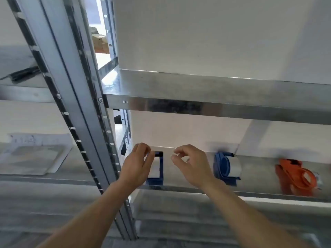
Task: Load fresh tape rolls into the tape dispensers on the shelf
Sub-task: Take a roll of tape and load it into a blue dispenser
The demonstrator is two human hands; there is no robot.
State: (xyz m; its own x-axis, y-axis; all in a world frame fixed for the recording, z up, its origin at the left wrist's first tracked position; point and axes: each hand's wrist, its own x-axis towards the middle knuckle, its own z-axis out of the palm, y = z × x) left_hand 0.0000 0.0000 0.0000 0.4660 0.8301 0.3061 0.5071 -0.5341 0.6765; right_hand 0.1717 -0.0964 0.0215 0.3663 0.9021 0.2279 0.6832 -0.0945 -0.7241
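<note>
At the lower left of the frame a flat tray [34, 159] lies on the neighbouring bay, past the steel upright [71, 104]. Low in the centre, my left hand [138, 165] has its grip curled at the top corner of the first blue dispenser [160, 169], which stands on the shelf [197, 189]. I cannot tell whether it pinches or merely touches. Just right, my right hand [192, 166] hovers, grip loosely curled, with nothing visible in it. Further right stand a second blue dispenser [226, 167] and an orange dispenser [295, 178]. My worry is that the first dispenser sits near the shelf's front lip, so a one-sided tug could tip it off.
</note>
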